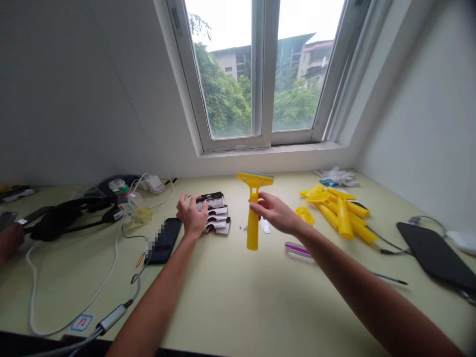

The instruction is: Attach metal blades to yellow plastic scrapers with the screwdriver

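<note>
My right hand [277,212] grips a yellow scraper [253,231] by its handle, holding it upright above the table. Its wide head has two screws and a thin grey edge along the top. My left hand [194,217] is at the left side of a stack of black-and-white card packs [215,212]. Its fingers are curved and apart, and nothing shows between them; whether they touch the packs is hard to make out. Several small screws [243,228] lie near the scraper. Behind my right hand is a small white piece [265,225], partly covered.
Yellow scraper parts [344,215] are piled at the right, with a purple-and-clear case [297,249] and a black power bank [435,255] nearer. At left lie a phone [165,241], headphones [63,218], a bottle [121,188] and cables. Another person's hand [11,240] shows at the left edge.
</note>
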{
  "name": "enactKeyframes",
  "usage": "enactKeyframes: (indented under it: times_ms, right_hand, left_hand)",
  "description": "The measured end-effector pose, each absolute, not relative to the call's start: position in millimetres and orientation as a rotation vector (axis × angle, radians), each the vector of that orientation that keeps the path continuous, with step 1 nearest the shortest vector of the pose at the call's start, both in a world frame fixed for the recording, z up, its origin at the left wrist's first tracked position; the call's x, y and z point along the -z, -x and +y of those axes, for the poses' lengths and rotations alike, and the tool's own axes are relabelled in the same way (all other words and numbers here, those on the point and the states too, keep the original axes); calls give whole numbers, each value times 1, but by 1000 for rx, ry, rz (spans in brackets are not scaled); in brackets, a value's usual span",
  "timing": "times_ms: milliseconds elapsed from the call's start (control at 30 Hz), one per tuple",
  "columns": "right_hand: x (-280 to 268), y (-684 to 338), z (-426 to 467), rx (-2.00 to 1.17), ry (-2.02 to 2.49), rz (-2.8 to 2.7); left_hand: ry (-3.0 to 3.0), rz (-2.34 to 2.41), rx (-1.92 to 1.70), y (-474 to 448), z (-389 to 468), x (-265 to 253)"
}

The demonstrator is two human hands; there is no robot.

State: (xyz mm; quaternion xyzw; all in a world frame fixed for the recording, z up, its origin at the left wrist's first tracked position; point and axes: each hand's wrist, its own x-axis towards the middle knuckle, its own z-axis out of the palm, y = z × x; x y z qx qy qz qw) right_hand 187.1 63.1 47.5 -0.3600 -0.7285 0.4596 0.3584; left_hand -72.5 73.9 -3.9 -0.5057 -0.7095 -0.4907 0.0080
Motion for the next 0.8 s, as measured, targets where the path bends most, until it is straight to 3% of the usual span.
enactKeyframes:
  times_ms: [67, 200, 267, 367, 433, 533, 667, 800]
  right_hand:
    - [-42, -180, 60, -1208, 926, -1889]
    - [-38, -168, 49, -1070, 1004, -1953]
    - [-41, -169, 39, -958, 1057, -2069]
    - [-43, -192, 20, -750, 1156, -2315]
    - [-37, -218, 9, -410, 1305, -2453]
    - [-14, -259, -3, 44, 1534, -2539]
    - [16, -285, -10, 12, 1552, -2630]
    - [-8, -293, -15, -254, 1418, -2596]
  left_hand:
    - [1914, -2079, 1735, 55, 58, -2]
    - [3264, -1831, 2192, 16, 22, -5]
    - [3453, -1760, 2325, 8, 11, -1]
    - [3518, -1829, 2164, 15, 5, 5]
    - [3544, -1860, 2085, 25, 5, 7]
    - [3590, -1805, 2249, 36, 5, 9]
    - [3696, -1721, 2254, 36, 3, 6]
    - [3656, -1779, 1555, 38, -2, -3]
